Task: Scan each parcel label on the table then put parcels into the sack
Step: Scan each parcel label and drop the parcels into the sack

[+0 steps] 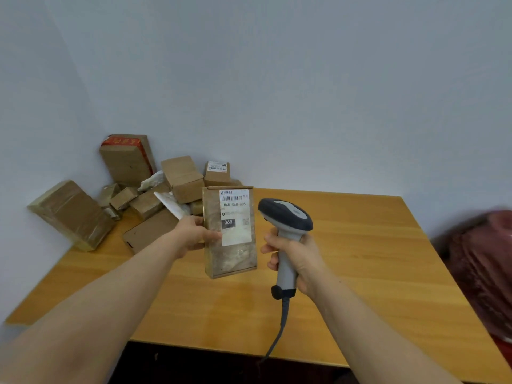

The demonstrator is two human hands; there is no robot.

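The left hand (194, 234) grips the parcel (231, 253) by its left edge, thumb on the lower-left corner of the label (237, 214), holding it upright above mid-table. Risk 1: with a one-edge grip the parcel may swivel or drop. The barcode at the label's top is uncovered (good). But the scanner (286, 214) sits just right of the parcel, head beside it rather than facing it, so a trigger pull now would prob. miss.

The right hand (296, 256) is wrapped round the scanner's handle. Its cable (279, 328) hangs off the near edge of the table (374, 273) and could snag.

Around: a heap of boxes (166, 189) in the far-left corner, incl. a big taped box (72, 214), so a stray beam could read the wrong label. Far right, a blurred dark-red mass (482, 270), likely the sack. The scanner hand stands between parcel and sack.
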